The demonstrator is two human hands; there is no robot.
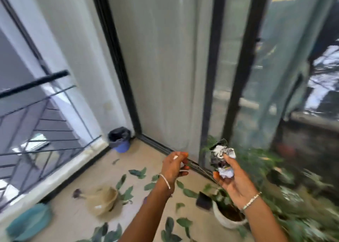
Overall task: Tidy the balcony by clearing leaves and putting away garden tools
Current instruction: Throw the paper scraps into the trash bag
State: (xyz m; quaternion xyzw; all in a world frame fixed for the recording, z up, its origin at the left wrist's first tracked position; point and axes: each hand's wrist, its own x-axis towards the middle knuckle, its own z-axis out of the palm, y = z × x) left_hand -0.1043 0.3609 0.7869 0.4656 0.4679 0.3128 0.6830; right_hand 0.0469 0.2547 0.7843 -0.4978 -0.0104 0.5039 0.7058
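My right hand (232,182) grips a bundle of crumpled paper and dark scraps (221,154), held up in front of the glass door. My left hand (174,165) is raised beside it, its fingers curled round a small white scrap (176,157). Several green leaves (126,192) lie scattered over the beige balcony floor below both hands. A blue bin lined with a black bag (119,139) stands in the far corner by the railing. The picture is blurred.
A tan pot (103,200) lies tipped on the floor at the left. A white potted plant (226,215) and dense greenery (300,205) fill the right side. A teal object (30,221) sits at the lower left, under the black railing (34,113).
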